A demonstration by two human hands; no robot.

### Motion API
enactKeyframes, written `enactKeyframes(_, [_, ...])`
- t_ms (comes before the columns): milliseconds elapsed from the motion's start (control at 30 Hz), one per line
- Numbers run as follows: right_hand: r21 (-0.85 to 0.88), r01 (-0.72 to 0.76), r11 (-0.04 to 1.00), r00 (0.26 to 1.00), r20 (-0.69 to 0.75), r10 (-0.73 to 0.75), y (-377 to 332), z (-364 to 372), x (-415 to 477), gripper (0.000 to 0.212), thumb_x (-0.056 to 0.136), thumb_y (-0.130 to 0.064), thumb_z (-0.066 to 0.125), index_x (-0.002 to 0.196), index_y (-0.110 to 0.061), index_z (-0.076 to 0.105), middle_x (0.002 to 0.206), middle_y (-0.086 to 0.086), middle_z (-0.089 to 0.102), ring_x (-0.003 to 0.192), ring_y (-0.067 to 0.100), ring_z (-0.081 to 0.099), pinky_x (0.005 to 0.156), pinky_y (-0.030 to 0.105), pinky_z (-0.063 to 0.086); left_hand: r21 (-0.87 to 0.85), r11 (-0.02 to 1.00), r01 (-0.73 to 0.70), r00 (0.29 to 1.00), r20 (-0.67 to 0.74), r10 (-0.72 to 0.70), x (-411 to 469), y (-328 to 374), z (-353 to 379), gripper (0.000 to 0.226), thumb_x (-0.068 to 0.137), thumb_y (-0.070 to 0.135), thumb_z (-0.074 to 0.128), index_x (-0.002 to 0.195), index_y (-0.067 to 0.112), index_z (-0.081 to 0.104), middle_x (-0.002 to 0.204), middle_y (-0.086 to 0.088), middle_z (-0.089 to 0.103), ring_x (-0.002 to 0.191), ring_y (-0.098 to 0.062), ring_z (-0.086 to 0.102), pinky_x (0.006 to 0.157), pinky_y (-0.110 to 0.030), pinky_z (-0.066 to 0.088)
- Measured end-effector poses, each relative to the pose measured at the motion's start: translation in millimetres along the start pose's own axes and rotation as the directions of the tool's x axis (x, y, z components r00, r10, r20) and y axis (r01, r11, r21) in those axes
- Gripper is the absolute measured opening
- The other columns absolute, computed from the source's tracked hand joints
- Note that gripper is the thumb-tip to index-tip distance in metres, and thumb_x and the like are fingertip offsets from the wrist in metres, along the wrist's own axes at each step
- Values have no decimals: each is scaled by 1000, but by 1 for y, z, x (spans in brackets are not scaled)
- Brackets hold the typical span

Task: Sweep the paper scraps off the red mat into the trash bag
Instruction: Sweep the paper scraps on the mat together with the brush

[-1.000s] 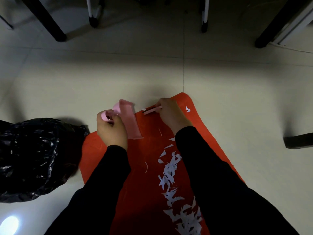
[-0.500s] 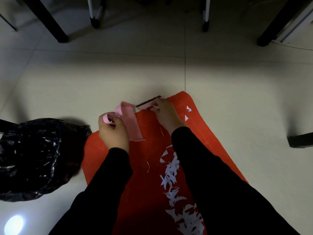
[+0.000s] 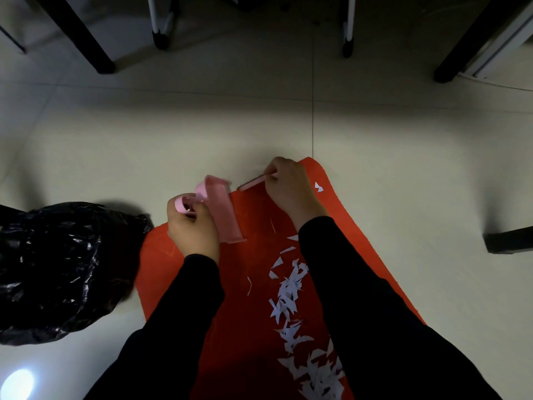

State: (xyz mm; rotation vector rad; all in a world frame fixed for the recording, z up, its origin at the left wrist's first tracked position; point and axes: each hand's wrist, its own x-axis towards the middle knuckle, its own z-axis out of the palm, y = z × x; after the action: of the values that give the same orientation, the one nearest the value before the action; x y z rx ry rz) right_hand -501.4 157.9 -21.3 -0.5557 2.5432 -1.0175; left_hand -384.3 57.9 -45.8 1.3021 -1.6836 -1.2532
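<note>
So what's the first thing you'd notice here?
The bright red mat, with a trail of white paper scraps along it. At its far end, the left hand holds a pink dustpan and the right hand a small brush. A black trash bag sits left.

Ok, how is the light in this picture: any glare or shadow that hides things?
Head view: dim overall; a glare spot on the floor lower left; the trash bag shows only small highlights; the black sleeves lose all detail; paper scraps on the red mat look crisp.
</note>
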Motion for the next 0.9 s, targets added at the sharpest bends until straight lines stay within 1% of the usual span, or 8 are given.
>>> enactKeyframes(100, [80, 36, 996, 999, -30, -34, 5, 17, 2, 15, 91, -4, 51, 104, -1, 58, 103, 13, 64, 83, 13, 54, 58, 8, 35, 2, 1000, 6, 1000, -10, -6, 2, -2, -1, 13, 89, 4, 49, 88, 17, 52, 68, 15, 51, 54, 15, 51, 58, -3, 38])
enactKeyframes(167, [118, 61, 991, 997, -43, -57, 8, 27, 1, 14, 91, -7, 55, 102, -1, 61, 97, 13, 66, 78, 9, 54, 58, 4, 33, 5, 1000, 5, 1000, -18, -5, 4, -4, -3, 13, 90, 4, 49, 88, 17, 52, 69, 15, 51, 54, 15, 51, 59, -5, 39])
enactKeyframes(300, [112, 107, 988, 994, -25, -105, 10, 43, 0, 19, 92, -10, 55, 105, 0, 64, 100, 15, 68, 87, 18, 62, 72, 16, 40, 20, 1000, 3, 1000, -22, -2, 7, -4, -6, 13, 90, 3, 48, 89, 16, 51, 69, 16, 49, 55, 18, 51, 56, 0, 37])
enactKeyframes(400, [28, 81, 996, 995, 59, -82, 12, 50, -1, 19, 95, -13, 49, 108, -2, 59, 106, 14, 65, 97, 22, 61, 76, 22, 42, 22, 1000, 1, 1000, -22, -1, 7, -5, -7, 12, 90, 4, 49, 90, 16, 51, 70, 15, 49, 56, 19, 50, 57, 1, 36])
enactKeyframes(533, [-53, 46, 998, 998, 45, -43, 16, 47, 0, 17, 97, -12, 43, 107, -1, 52, 105, 14, 60, 88, 19, 54, 70, 22, 36, 21, 1000, 8, 1000, -21, -7, 6, -7, -6, 11, 90, 6, 50, 90, 17, 52, 70, 15, 50, 56, 18, 50, 56, 0, 37])
enactKeyframes(667, [-72, 35, 997, 999, 3, -35, 16, 34, 0, 16, 96, -10, 42, 106, 0, 51, 106, 14, 58, 79, 12, 45, 52, 15, 28, 4, 1000, 11, 1000, -9, -11, 3, -7, -3, 13, 90, 5, 50, 89, 18, 52, 69, 15, 51, 55, 17, 51, 56, 0, 37])
enactKeyframes(800, [-80, 46, 996, 997, -59, -50, 9, 24, 0, 14, 93, -8, 47, 103, 1, 51, 104, 14, 58, 84, 16, 51, 65, 20, 36, 4, 1000, -6, 1000, -2, 6, -1, -5, -4, 14, 89, 4, 49, 88, 17, 52, 69, 15, 49, 55, 18, 50, 56, 1, 36])
enactKeyframes(900, [-31, 83, 996, 986, -141, -87, 3, 18, 2, 13, 92, -7, 48, 101, 1, 53, 102, 14, 60, 84, 16, 53, 60, 14, 34, 3, 1000, 3, 1000, -3, -3, 2, -7, -5, 14, 89, 6, 50, 87, 19, 52, 68, 15, 50, 54, 15, 51, 56, -2, 37])
